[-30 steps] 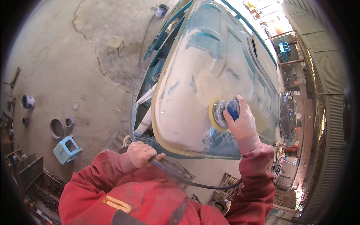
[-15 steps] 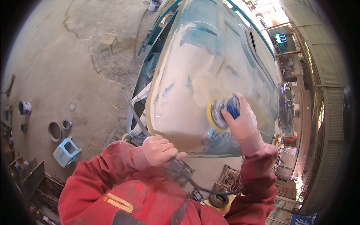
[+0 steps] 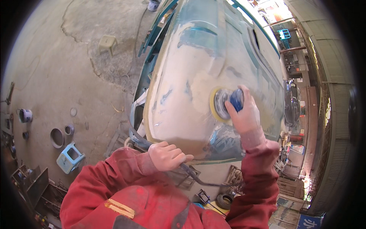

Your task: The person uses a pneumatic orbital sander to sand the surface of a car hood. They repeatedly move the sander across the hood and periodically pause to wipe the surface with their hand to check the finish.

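Note:
My right hand (image 3: 247, 116) is closed round the blue top of a round sander (image 3: 222, 101), whose yellow pad rests on a large vehicle body panel (image 3: 171, 107). The panel is teal with broad whitish, sanded patches and bare streaks, with raised ribs toward its far end. Just beyond the near left corner of the panel, my left hand (image 3: 167, 156) grips a dark hose (image 3: 192, 173), which runs across in front of me and down toward my right arm. Both forearms are in red sleeves.
On the concrete floor at left stand a beige stool (image 3: 108, 44), a blue stool (image 3: 70, 158), buckets (image 3: 25, 115) and a round tub (image 3: 57, 138). Metal scrap (image 3: 28, 183) lies lower left. A tyre (image 3: 224, 200) lies below the panel. A dark car (image 3: 291, 103) stands at right.
The sander in my right hand has shifted slightly up and left over the panel. My left hand, still on the hose, has moved to the right, and the hose has swung with it.

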The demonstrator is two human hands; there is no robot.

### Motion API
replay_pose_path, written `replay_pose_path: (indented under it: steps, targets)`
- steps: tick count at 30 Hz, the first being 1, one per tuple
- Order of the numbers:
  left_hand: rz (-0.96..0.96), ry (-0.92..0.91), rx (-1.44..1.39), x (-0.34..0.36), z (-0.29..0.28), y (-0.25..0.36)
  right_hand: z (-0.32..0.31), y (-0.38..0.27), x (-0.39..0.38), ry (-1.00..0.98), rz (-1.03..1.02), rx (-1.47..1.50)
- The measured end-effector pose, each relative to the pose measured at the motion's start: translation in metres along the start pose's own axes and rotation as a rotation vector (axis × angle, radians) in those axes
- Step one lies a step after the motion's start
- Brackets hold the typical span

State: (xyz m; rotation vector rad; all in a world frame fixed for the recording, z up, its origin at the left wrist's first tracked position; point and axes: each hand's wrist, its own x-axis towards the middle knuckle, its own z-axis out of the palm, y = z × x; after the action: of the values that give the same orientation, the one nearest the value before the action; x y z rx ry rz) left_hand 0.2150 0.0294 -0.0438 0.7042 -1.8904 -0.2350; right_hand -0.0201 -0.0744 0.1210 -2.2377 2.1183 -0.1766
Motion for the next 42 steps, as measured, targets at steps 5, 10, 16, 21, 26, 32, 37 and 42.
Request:
replay_pose_path:
  steps: [5,10,16,21,26,32,37,42]
  targets:
    - [0.015,-0.006,0.015,0.001,-0.002,-0.003,0.0,0.006,0.001,-0.002,-0.054,0.052]
    - [0.007,-0.002,0.035,0.003,0.002,-0.005,-0.002,0.014,-0.003,-0.091,0.045,-0.012]
    - [0.011,0.03,0.048,0.004,0.007,-0.006,0.005,0.022,0.005,0.042,-0.064,0.064]
    - [0.012,0.008,0.031,0.003,0.005,-0.007,0.005,0.027,0.003,-0.061,-0.047,0.027]
    - [0.006,-0.049,0.094,0.005,0.004,-0.005,0.0,0.019,0.001,-0.002,0.024,0.042]
    - [-0.01,-0.047,0.068,0.006,0.004,-0.006,-0.009,0.015,-0.004,-0.138,-0.04,0.068]
    - [0.003,-0.083,0.072,0.005,0.003,-0.006,-0.006,0.025,-0.007,-0.003,-0.029,0.087]
    - [0.018,-0.066,0.049,0.005,0.003,-0.007,-0.021,0.02,-0.024,-0.118,0.006,0.076]
